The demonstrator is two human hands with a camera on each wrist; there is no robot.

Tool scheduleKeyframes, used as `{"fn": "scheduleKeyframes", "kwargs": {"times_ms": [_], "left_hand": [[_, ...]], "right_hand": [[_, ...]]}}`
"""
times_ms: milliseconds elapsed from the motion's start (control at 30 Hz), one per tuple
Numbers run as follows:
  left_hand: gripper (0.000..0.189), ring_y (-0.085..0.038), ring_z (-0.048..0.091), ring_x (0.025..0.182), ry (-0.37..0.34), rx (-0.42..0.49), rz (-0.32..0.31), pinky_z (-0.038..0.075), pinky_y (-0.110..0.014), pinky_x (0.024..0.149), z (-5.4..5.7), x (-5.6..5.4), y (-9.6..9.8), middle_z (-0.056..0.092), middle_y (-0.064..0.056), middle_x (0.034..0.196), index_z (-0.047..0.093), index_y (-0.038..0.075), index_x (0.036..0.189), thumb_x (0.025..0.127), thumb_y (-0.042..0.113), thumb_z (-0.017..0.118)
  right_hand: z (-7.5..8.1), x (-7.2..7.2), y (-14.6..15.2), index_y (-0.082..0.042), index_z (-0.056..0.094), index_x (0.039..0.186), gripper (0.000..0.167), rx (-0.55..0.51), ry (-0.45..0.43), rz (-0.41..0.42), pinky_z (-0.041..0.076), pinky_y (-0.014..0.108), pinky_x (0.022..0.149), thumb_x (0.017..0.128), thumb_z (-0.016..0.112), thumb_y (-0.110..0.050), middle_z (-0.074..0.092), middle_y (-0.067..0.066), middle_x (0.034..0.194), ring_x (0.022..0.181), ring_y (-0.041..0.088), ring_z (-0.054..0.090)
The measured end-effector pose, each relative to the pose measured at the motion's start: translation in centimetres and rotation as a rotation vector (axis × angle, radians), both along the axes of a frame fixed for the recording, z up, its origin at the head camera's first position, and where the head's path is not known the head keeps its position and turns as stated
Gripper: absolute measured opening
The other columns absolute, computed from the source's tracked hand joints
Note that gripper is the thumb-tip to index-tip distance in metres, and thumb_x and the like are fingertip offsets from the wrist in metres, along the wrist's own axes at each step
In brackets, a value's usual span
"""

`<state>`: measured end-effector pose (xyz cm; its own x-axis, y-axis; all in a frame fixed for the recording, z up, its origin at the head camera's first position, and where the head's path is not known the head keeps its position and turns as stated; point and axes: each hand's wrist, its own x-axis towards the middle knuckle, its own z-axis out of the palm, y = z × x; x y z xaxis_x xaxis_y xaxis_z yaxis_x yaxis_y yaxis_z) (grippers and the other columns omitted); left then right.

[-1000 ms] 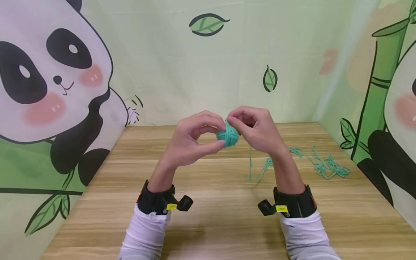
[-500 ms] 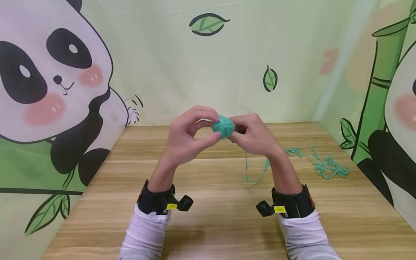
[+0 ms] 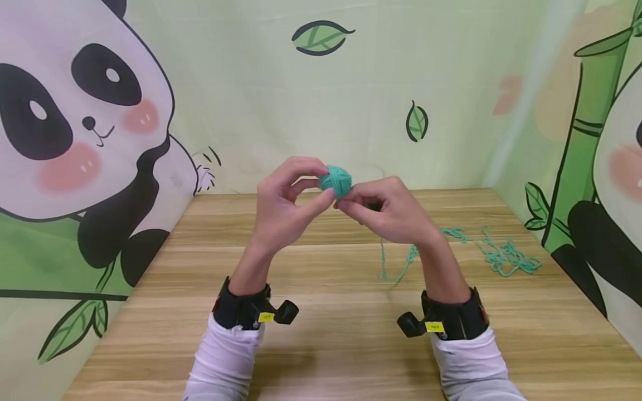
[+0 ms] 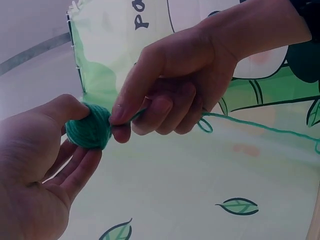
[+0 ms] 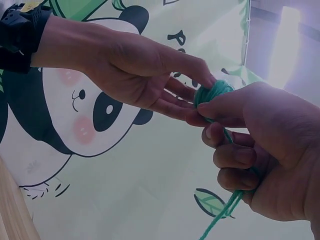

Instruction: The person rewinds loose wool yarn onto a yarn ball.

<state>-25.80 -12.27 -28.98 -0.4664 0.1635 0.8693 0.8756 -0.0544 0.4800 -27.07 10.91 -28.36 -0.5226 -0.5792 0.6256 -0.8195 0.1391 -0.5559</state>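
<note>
A small teal ball of yarn (image 3: 336, 181) is held up above the far part of the table by my left hand (image 3: 291, 203), its thumb and fingertips gripping the ball from the left. Close against the ball's lower right side, my right hand (image 3: 393, 210) pinches the yarn strand between thumb and forefinger. In the left wrist view the strand (image 4: 260, 125) passes through the curled right fingers and trails off to the right. The right wrist view shows the yarn (image 5: 220, 215) leaving the bottom of that hand. Part of the ball (image 5: 212, 94) is hidden there by the right thumb.
Loose teal yarn (image 3: 509, 257) lies in tangled loops on the right of the wooden table (image 3: 321, 334). A hanging length (image 3: 383, 259) links it to the right hand. A panda-printed cloth (image 3: 351, 111) stands behind and at both sides.
The ball and left hand have shifted up and left, and the ball has turned. My right hand has gone from the ball's top right, down around its side, to its lower right.
</note>
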Motion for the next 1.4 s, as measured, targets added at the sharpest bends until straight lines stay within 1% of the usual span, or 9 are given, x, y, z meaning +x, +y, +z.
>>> {"fn": "scheduleKeyframes", "kwargs": {"times_ms": [33,100,300,400,733,833,933,1100,1400], "left_hand": [[0.03,-0.019,0.072,0.113,-0.001,0.002,0.005,0.072,-0.032,0.101,0.0,0.0,0.0,0.073,0.0,0.12,0.071,-0.014,0.118,0.09,-0.017,0.081],[0.03,-0.017,0.072,0.114,-0.001,0.003,0.012,0.072,-0.032,0.101,0.0,0.0,0.0,0.073,-0.002,0.12,0.071,-0.014,0.119,0.09,-0.017,0.081],[0.031,-0.016,0.072,0.114,0.004,-0.006,0.031,0.072,-0.032,0.101,-0.1,0.0,-0.1,0.071,-0.024,0.119,0.071,-0.013,0.119,0.091,-0.017,0.081],[0.031,-0.015,0.072,0.115,0.01,-0.016,0.036,0.071,-0.032,0.102,0.0,0.0,-0.1,0.07,-0.028,0.118,0.072,-0.013,0.12,0.091,-0.016,0.082],[0.03,-0.015,0.071,0.114,-0.001,-0.045,0.036,0.071,-0.03,0.102,0.0,0.0,0.0,0.07,-0.027,0.119,0.072,-0.012,0.12,0.092,-0.015,0.082],[0.03,-0.016,0.071,0.114,-0.007,-0.053,0.033,0.071,-0.03,0.102,-0.1,-0.1,0.0,0.07,-0.026,0.118,0.072,-0.011,0.119,0.091,-0.015,0.082],[0.03,-0.016,0.071,0.113,-0.008,-0.064,0.041,0.071,-0.03,0.102,-0.2,-0.1,0.0,0.071,-0.025,0.118,0.072,-0.01,0.119,0.091,-0.015,0.083],[0.03,-0.016,0.072,0.113,-0.017,-0.072,0.047,0.071,-0.031,0.101,-0.3,-0.3,0.0,0.072,-0.025,0.119,0.073,-0.01,0.119,0.091,-0.015,0.084],[0.029,-0.02,0.072,0.111,-0.043,-0.095,0.04,0.072,-0.033,0.099,-0.3,-0.3,0.1,0.073,-0.022,0.117,0.074,-0.009,0.118,0.091,-0.013,0.085]], "right_hand": [[0.1,0.1,0.0,-0.01,0.083,0.096,0.016,-0.002,-0.001,0.003,0.032,0.022,0.052,0.105,0.074,-0.001,0.052,-0.003,0.066,0.055,0.01,0.041],[0.1,0.3,0.1,-0.009,0.084,0.097,0.016,-0.007,-0.002,0.01,0.033,0.021,0.052,0.105,0.074,0.0,0.053,-0.003,0.067,0.055,0.01,0.042],[0.2,0.6,0.2,-0.005,0.087,0.105,0.016,-0.034,0.012,0.025,0.035,0.021,0.051,0.103,0.075,0.005,0.056,-0.002,0.067,0.055,0.011,0.044],[0.4,0.8,0.3,-0.003,0.086,0.107,0.017,-0.049,0.026,0.032,0.035,0.021,0.051,0.102,0.075,0.007,0.056,-0.001,0.067,0.055,0.011,0.044],[0.7,1.6,0.5,-0.001,0.084,0.107,0.017,-0.093,0.057,0.03,0.036,0.022,0.052,0.1,0.074,0.01,0.056,-0.001,0.067,0.055,0.011,0.044],[0.7,1.8,0.6,0.001,0.083,0.106,0.015,-0.115,0.047,0.024,0.038,0.022,0.052,0.1,0.073,0.011,0.057,0.0,0.068,0.055,0.011,0.045],[0.7,1.9,0.6,0.004,0.081,0.105,0.012,-0.156,0.017,0.018,0.036,0.022,0.049,0.1,0.072,0.011,0.056,0.001,0.067,0.054,0.012,0.045],[0.7,2.1,0.6,0.008,0.078,0.104,0.011,-0.222,-0.011,0.017,0.03,0.027,0.044,0.1,0.069,0.012,0.052,0.001,0.065,0.051,0.012,0.04],[0.8,2.3,0.6,0.008,0.077,0.101,0.012,-0.281,0.02,0.033,0.031,0.028,0.045,0.099,0.067,0.013,0.054,0.0,0.068,0.052,0.011,0.041]]}}
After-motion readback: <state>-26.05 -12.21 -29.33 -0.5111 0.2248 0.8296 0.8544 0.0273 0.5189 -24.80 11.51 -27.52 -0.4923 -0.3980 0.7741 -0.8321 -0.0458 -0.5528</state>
